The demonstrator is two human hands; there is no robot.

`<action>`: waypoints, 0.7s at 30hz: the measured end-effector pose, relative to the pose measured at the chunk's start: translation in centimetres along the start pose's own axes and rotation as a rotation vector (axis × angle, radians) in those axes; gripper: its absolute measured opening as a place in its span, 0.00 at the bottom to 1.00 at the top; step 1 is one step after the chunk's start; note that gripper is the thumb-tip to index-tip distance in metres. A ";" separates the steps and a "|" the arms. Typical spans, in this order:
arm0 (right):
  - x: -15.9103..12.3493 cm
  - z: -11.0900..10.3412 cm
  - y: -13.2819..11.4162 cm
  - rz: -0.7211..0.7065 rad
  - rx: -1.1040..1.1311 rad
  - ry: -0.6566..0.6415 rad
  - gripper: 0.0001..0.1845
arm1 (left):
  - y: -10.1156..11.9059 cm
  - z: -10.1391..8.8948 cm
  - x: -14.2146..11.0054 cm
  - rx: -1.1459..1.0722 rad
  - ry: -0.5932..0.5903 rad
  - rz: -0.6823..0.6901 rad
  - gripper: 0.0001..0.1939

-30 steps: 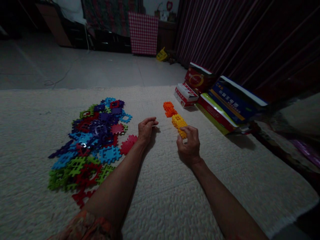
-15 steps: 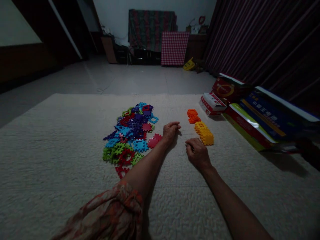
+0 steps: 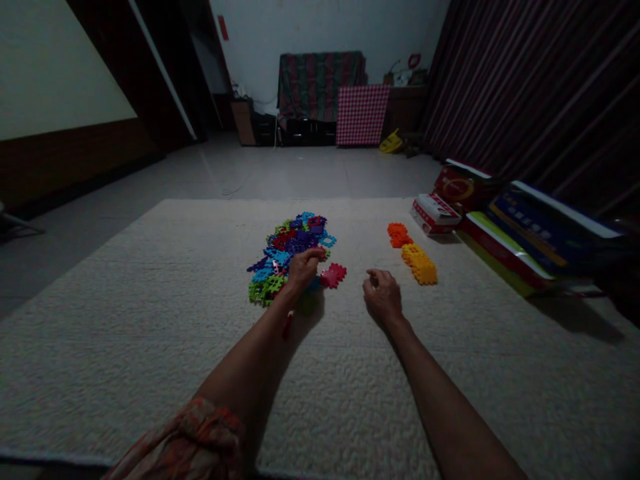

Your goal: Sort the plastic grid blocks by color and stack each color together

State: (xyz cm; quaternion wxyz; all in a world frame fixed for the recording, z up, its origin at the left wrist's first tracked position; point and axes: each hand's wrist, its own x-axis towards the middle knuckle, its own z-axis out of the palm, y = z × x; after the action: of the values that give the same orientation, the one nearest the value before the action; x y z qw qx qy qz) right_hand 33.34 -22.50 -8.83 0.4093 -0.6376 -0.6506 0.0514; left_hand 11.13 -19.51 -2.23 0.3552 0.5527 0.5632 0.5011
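A heap of toothed plastic building pieces (image 3: pixel 280 257) in purple, blue, green and red lies on the pale quilted mat (image 3: pixel 150 347). My left hand (image 3: pixel 303 268) is over the heap's right side, fingers partly bent and apart, and I see nothing held. Its fingertips are close to a red piece in the heap; contact is unclear. A pink-red piece (image 3: pixel 333 275) lies just right of that hand. My right hand (image 3: pixel 383 295) hovers over the mat, fingers loosely curled with a gap at the thumb, holding nothing. Beyond it lie yellow pieces (image 3: pixel 420 264) and orange pieces (image 3: pixel 399 235) in a row.
To the right stand a small red-and-white box (image 3: pixel 435 215), a dark red box (image 3: pixel 460 185) and a large blue box (image 3: pixel 535 230). A purple curtain (image 3: pixel 510 87) hangs behind them. Tiled floor (image 3: pixel 300 172) stretches beyond the mat to a low cabinet.
My left hand has moved left, from the space between the heap and the yellow pieces to over the heap. My right hand has shifted slightly left, away from the yellow pieces. The view has tilted up.
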 end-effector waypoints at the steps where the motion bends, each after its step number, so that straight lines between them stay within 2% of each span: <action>1: -0.1 0.6 -1.1 0.000 0.027 -0.013 0.18 | -0.5 -1.2 -0.7 0.117 0.011 0.047 0.14; 4: -0.3 2.4 -4.1 -0.019 0.052 -0.054 0.21 | -1.6 -3.2 -2.9 0.484 -0.086 0.232 0.17; 6: -0.3 3.3 -5.5 -0.037 0.022 -0.081 0.24 | -1.9 -3.3 -4.2 0.701 -0.174 0.322 0.22; 9: -0.3 4.0 -6.3 -0.099 -0.053 -0.128 0.27 | -2.0 -2.8 -5.4 0.916 -0.288 0.360 0.26; 14: -0.4 4.0 -6.4 -0.181 -0.037 -0.163 0.24 | -2.2 -3.1 -5.2 1.027 -0.349 0.380 0.23; 18: -0.2 4.4 -6.7 -0.261 0.142 -0.179 0.23 | -2.7 -4.0 -4.8 1.031 -0.343 0.391 0.22; 21: 0.1 5.0 -6.9 -0.260 0.263 -0.155 0.22 | -3.0 -4.5 -4.8 1.033 -0.310 0.379 0.23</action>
State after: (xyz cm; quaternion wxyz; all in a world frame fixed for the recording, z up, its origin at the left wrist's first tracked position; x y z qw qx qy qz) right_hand 24.93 -21.42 -7.98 0.4411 -0.4834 -0.7446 0.1317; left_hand 6.68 -24.69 -4.74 0.0215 0.8129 0.5675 0.1290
